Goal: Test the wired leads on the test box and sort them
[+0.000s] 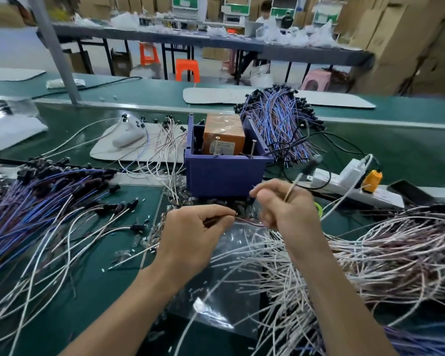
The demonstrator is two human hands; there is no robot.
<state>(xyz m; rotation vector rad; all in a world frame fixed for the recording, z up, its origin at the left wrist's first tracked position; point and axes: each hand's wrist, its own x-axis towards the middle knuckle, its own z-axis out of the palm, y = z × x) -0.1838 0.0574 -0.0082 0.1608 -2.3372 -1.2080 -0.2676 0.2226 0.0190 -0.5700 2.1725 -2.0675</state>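
Before test box [224, 173], left hand [193, 235], right hand [285, 209] each pinch leads [297, 179].

I count one left hand [190, 235], one right hand [288, 209], one blue box [224, 173], two orange stools [148, 53] [187, 70], one pink stool [316, 80], and lots of leads [370, 253].

The test box [224, 173] is violet-blue, holding an orange block [222, 140]. The bench [396, 142] is dark green. The left heap of leads [36, 201] is blue and purple with black caps; the right heap [383, 253] is white and pinkish. The raised lead [297, 179] is pale, grey-tipped; the low lead [249, 222] reddish. The power strip [344, 188] is white.
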